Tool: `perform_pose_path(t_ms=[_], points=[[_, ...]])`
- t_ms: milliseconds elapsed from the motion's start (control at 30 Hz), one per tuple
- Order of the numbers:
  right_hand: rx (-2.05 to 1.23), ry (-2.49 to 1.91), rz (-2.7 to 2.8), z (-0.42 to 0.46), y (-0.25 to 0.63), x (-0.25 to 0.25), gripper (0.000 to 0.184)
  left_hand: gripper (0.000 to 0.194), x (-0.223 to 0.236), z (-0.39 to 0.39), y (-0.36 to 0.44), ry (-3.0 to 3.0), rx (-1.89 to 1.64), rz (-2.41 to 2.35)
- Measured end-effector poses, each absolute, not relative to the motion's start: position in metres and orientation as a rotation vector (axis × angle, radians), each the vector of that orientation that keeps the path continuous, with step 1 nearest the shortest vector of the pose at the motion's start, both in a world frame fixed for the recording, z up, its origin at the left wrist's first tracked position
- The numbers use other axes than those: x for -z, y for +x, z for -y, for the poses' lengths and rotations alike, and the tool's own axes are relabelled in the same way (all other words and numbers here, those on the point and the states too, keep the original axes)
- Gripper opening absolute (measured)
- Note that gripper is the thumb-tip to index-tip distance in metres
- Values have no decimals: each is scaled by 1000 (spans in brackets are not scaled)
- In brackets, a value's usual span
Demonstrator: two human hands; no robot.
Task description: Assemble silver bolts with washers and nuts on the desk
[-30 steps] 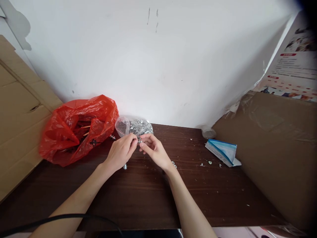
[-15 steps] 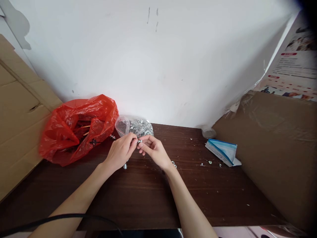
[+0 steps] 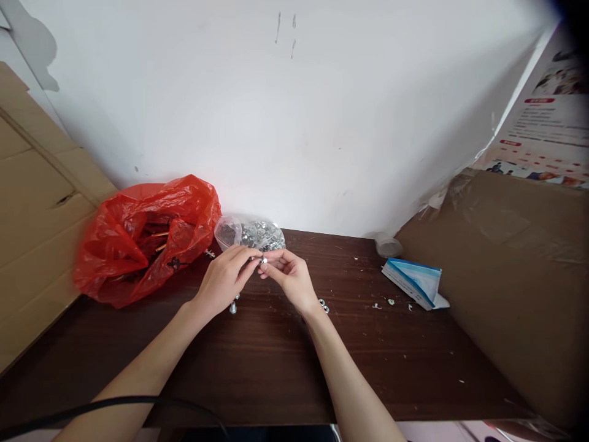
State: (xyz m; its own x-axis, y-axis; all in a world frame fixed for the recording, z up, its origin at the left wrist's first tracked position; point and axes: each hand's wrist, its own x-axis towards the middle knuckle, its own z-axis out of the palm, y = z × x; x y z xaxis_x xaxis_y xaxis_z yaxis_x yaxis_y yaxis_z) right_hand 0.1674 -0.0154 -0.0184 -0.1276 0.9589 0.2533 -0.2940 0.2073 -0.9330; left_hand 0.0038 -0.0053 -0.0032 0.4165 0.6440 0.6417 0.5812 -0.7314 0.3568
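My left hand (image 3: 229, 274) is closed, thumb and fingertips pinching what looks like a small bolt, mostly covered by the fingers. Facing it, my right hand (image 3: 289, 276) is closed in a pinch on a shiny metal nut (image 3: 264, 260) at the bolt's end. The fingertips of both hands meet there, raised in front of a clear bag of metal hardware (image 3: 264, 233). Below my left hand a silvery bolt (image 3: 232, 309) stands on the dark table, with another metal piece partly hidden behind it. Beside my right wrist lie a couple of loose nuts (image 3: 326, 309).
A red plastic bag (image 3: 115, 245) with sticks inside sits at the left against cardboard (image 3: 41, 202). To the right are a blue and white packet (image 3: 411, 282), a round clear container (image 3: 389, 247) and small scraps. A black cable (image 3: 138, 401) crosses my left forearm.
The metal piece between my fingertips has turned slightly, and my left fingers have stretched further over it toward the right. Both forearms stay nearly in place.
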Motion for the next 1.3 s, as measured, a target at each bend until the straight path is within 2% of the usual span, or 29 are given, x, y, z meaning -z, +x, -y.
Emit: perform_pose_path(t_ms=[333, 700, 1067, 1300], points=[[-1239, -790, 1190, 15, 168, 18, 29, 14, 7, 1, 2, 2578, -1384, -990], [-1160, -785, 1241, 15, 169, 19, 21, 10, 5, 5, 5, 2556, -1322, -1020], [-574, -925, 1591, 24, 167, 15, 12, 12, 4, 6, 6, 2478, -1258, -1120], [-384, -879, 1673, 26, 164, 16, 14, 13, 6, 5, 7, 2448, -1232, -1126]])
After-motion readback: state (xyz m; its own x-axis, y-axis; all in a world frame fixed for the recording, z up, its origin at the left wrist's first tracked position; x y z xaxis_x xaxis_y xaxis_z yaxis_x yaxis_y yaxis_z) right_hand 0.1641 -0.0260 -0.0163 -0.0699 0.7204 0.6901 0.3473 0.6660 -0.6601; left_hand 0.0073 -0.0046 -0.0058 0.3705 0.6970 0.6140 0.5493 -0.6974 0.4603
